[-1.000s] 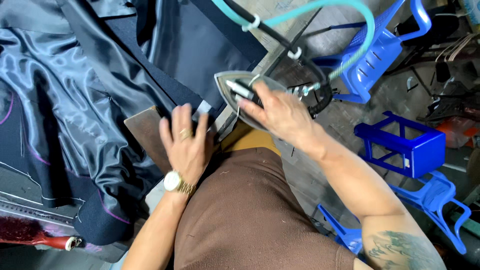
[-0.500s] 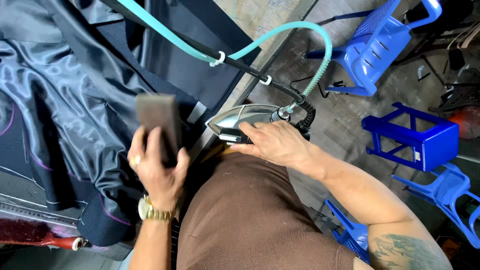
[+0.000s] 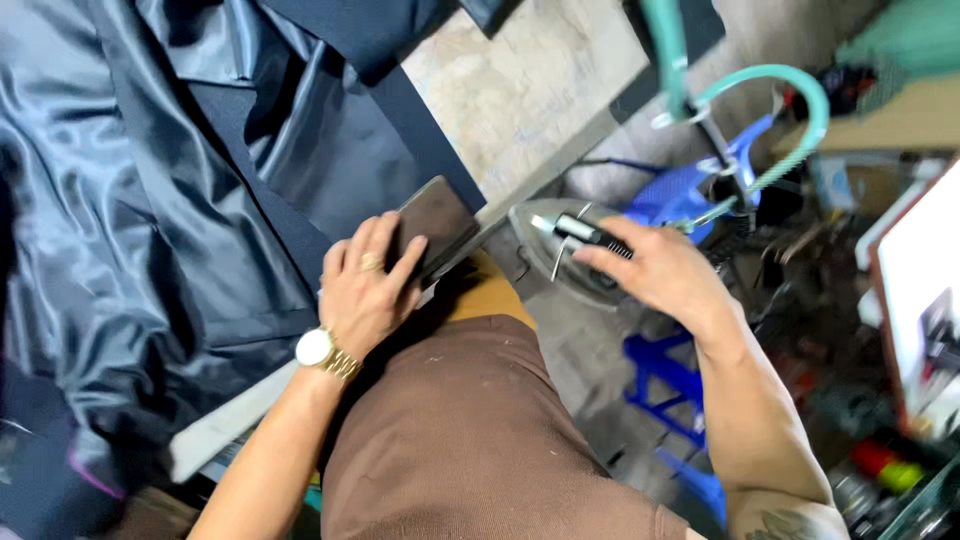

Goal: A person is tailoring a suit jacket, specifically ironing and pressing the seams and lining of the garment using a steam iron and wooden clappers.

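Observation:
My left hand [image 3: 368,290], with a ring and a gold watch, grips a dark brown wooden block [image 3: 438,222] near the edge of the pressing table [image 3: 510,90]. The block lies over the dark garment with shiny grey lining [image 3: 180,190]. My right hand [image 3: 660,272] is wrapped around the black handle of a steam iron [image 3: 555,250], which hangs off the table's right edge, tilted. A teal hose [image 3: 790,110] and a black cable run up from the iron.
Blue plastic stools [image 3: 670,390] stand on the floor to the right, with cluttered tools and a white board [image 3: 925,290] at the far right. The garment covers the left of the table. My brown shirt fills the bottom centre.
The view has swung. My left hand has turned the block and brought it toward the table edge. My right hand has carried the iron off the table to the right.

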